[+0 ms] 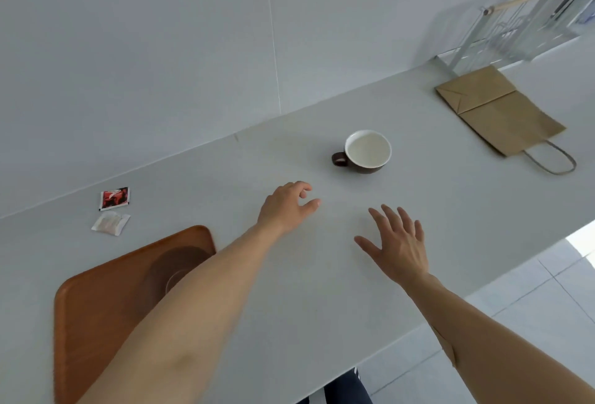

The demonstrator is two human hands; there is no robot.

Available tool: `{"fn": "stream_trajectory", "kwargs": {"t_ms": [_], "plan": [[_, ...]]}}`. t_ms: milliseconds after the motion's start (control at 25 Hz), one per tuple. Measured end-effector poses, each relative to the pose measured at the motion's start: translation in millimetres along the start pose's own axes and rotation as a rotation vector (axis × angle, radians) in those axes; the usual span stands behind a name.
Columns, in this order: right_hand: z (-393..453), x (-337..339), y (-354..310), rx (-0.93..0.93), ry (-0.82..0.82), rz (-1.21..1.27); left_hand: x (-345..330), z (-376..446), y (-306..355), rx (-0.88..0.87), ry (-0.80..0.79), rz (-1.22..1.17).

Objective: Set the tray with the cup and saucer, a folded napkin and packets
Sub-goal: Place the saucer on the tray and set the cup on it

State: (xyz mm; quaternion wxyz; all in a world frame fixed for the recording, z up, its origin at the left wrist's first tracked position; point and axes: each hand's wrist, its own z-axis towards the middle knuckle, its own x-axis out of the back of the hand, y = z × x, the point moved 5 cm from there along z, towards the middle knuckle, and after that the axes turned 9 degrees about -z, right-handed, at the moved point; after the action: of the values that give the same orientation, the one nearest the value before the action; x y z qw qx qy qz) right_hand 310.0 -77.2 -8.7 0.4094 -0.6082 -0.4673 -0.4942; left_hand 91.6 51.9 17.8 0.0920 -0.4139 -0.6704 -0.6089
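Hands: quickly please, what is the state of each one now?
Left hand: open, fingers loosely curled, holding nothing.
Right hand: open, fingers spread, holding nothing.

we are looking down at a pale grey counter [322, 274] running against a plain white wall [161, 49] with a thin vertical seam. at far right a wire rack [512, 33] and a brown paper bag [502, 113] are resting. white floor tiles [515, 307] are showing near right, with bright light spilling in.
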Motion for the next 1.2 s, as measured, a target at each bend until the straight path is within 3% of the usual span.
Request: {"fn": "stream_trajectory", "kwargs": {"t_ms": [240,560,880,1200], "plan": [[18.3,-16.4,51.9,-0.033,-0.026,-0.01,-32.1,69.7,24.1,0.152,0.038,-0.153],[15.8,-36.9,17.7,0.091,-0.033,0.032,-48.2,100.7,37.9,0.212,0.137,-0.357],[17.7,-38.5,12.9,0.119,-0.013,-0.051,-53.3,94.4,45.9,0.354,-0.135,-0.495],[20.9,-27.4,-39.9,0.329,-0.042,-0.071,-33.9,38.2,29.6,0.311,0.257,-0.724]]}}
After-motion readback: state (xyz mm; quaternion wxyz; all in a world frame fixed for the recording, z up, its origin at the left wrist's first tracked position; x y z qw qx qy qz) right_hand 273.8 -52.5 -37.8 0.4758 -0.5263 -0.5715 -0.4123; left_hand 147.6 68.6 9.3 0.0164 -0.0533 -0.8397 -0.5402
